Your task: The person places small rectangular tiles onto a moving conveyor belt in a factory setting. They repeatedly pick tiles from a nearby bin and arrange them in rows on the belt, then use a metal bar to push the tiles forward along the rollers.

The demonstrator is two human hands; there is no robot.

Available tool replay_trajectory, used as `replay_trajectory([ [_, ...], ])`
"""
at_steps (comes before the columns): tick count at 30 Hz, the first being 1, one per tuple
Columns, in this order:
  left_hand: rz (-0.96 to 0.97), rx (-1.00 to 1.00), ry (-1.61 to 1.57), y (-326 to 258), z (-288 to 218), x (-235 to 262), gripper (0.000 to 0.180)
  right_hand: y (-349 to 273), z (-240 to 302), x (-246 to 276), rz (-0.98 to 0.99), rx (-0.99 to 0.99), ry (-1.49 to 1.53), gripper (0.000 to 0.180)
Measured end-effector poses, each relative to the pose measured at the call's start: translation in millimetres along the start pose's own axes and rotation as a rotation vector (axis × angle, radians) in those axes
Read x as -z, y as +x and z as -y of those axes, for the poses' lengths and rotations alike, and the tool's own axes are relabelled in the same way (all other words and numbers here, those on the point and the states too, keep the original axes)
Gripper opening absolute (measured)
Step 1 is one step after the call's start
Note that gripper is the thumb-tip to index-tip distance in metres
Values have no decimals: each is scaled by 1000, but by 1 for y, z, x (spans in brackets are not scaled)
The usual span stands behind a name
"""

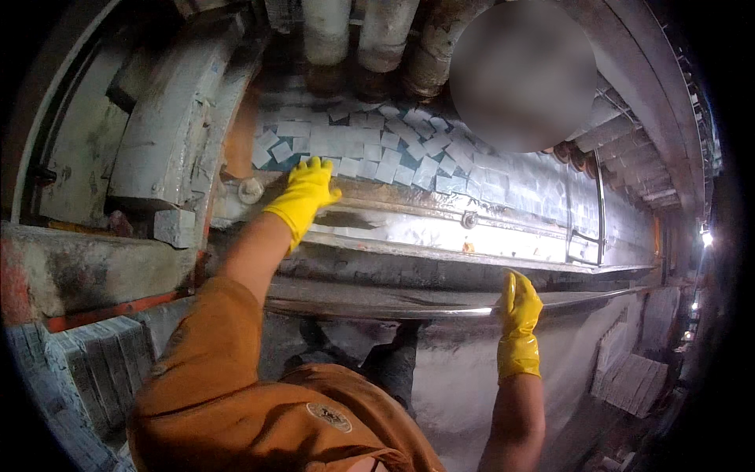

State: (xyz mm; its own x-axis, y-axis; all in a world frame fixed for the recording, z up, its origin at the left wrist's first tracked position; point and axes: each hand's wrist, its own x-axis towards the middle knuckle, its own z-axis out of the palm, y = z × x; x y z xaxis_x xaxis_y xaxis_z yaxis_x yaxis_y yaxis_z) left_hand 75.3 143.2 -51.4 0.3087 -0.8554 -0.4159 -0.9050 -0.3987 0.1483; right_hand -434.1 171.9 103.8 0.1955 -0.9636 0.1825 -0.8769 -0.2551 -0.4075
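Note:
Both of my hands wear yellow rubber gloves. My left hand (305,200) reaches over the near edge of a long wet bed, its fingers stretched out and thumb apart. Its fingertips are at the nearest of many flat, pale rectangular tiles (346,141), which lie loosely scattered and partly overlapping. I cannot tell whether they touch one. Farther right and closer to me, my right hand (521,322) is raised beside the metal rail (425,307). Its fingers are curled in, with nothing visible in them.
Thick grey cylinders (326,35) stand behind the tiles. A bright, wet trough (440,234) runs along the bed's near side. Stacked pale blocks (98,366) are at the lower left, with another stack (633,381) at the right. A blurred disc covers part of the upper right.

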Motion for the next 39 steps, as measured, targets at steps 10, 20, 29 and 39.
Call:
replay_trajectory([
  [10, -380, 68, 201, 51, 129, -4, 65, 7, 5, 2, 44, -73, 61, 33],
  [20, -146, 141, -59, 50, 135, -25, 58, 3, 4, 1, 68, -120, 75, 35],
  [29, -231, 68, -34, 35, 130, -26, 61, -2, -11, -10, -12, -50, 124, 34],
  [39, -439, -53, -83, 62, 158, -50, 47, -2, -13, -10, -4, -88, 163, 33],
])
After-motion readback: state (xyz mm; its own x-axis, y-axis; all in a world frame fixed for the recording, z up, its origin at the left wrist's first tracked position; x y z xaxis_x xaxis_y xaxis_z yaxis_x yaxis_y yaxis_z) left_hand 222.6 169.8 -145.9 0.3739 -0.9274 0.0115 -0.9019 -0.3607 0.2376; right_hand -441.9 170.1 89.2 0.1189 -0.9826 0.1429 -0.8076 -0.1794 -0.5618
